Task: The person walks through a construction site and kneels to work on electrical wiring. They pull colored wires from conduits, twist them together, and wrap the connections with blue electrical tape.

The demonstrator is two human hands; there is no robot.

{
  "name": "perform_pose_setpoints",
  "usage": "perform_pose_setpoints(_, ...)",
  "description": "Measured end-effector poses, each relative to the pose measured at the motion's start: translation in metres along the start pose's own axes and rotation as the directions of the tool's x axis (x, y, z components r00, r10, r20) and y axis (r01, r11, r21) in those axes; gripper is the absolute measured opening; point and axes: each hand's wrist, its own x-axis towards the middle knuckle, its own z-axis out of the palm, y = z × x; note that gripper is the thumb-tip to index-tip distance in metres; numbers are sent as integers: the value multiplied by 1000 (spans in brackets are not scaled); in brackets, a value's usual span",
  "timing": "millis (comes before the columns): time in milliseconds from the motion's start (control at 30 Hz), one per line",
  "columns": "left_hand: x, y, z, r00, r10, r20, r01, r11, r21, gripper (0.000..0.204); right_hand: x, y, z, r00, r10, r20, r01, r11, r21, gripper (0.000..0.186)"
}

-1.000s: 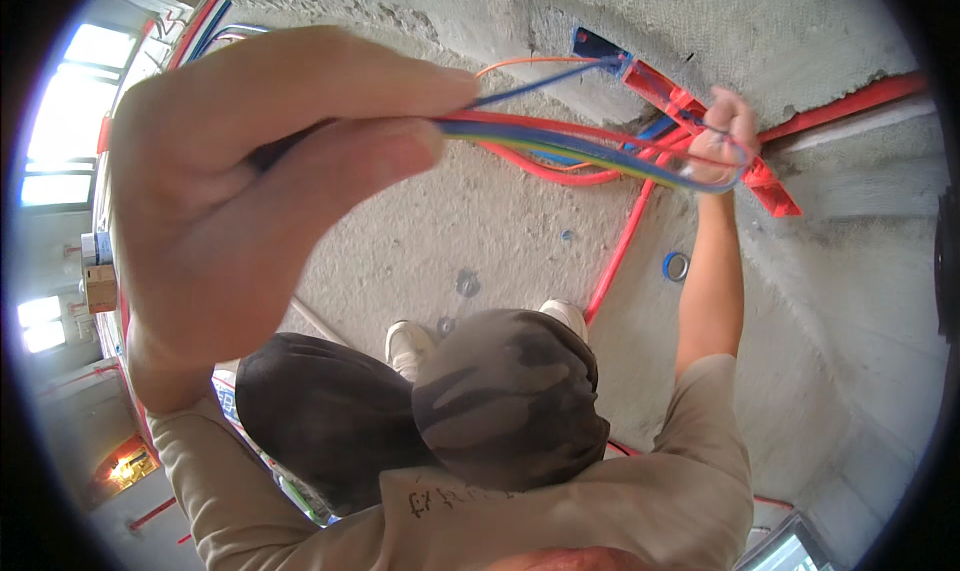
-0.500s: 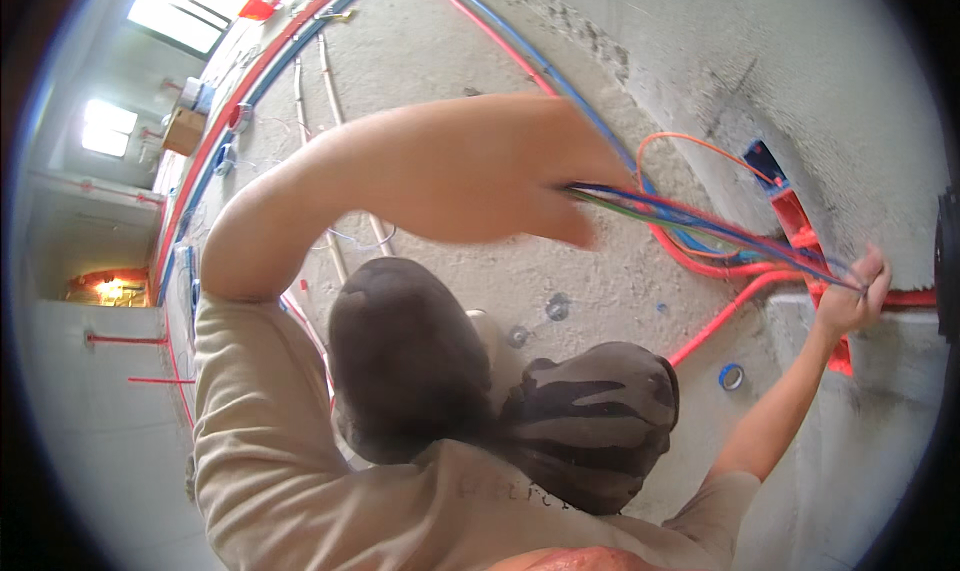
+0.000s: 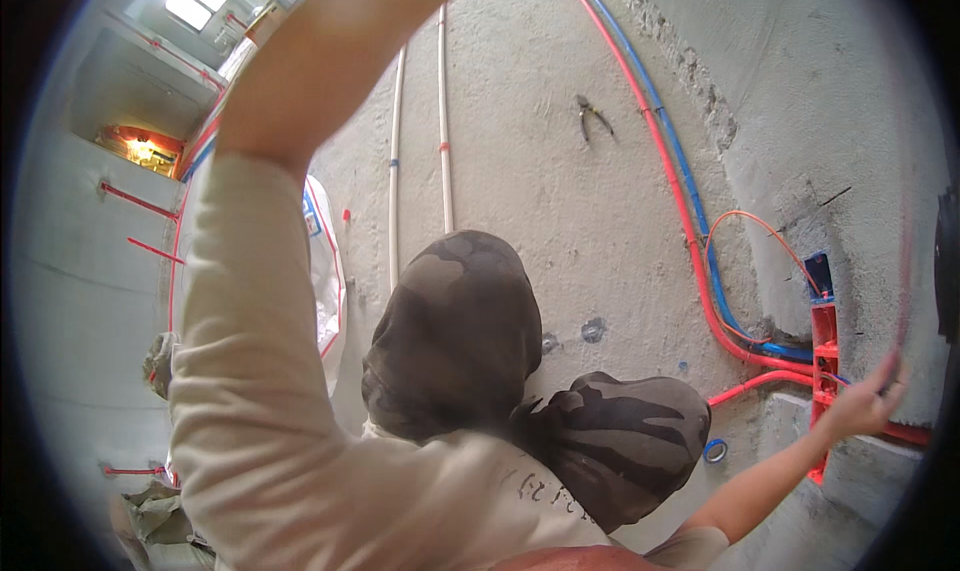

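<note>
My left arm reaches up past the top edge, so the left hand is out of view. At the wall on the right, my right hand is closed beside a row of red electrical boxes. A short bit of blue wire shows between the boxes and my fingers, and something dark lies in the grip. Above the fingers a thin reddish streak rises, blurred by motion. A dark blue box tops the row, with an orange wire looping out of it.
Red conduit and blue conduit run along the floor to the boxes. Pliers lie on the concrete floor. Two pale pipes cross it on the left, near a white sack. A blue tape roll rests by my knee.
My left hand has swung up and out of view from the middle. The wire bundle stretched between my hands is no longer seen there. The view has shifted, uncovering the pliers.
</note>
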Motion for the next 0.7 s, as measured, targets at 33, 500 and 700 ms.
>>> perform_pose_setpoints(33,16,11,-2,999,44,25,-42,997,-58,45,19,-3,-7,993,113,-27,-112,993,27,30)
perform_pose_setpoints(500,81,124,18,937,252,242,-149,915,-375,34,-84,-7,36,916,274,292,-232,957,-173,30)
perform_pose_setpoints(700,103,177,4,872,489,11,-443,799,-406,42,70,-30,-27,994,-73,81,82,990,-115,49)
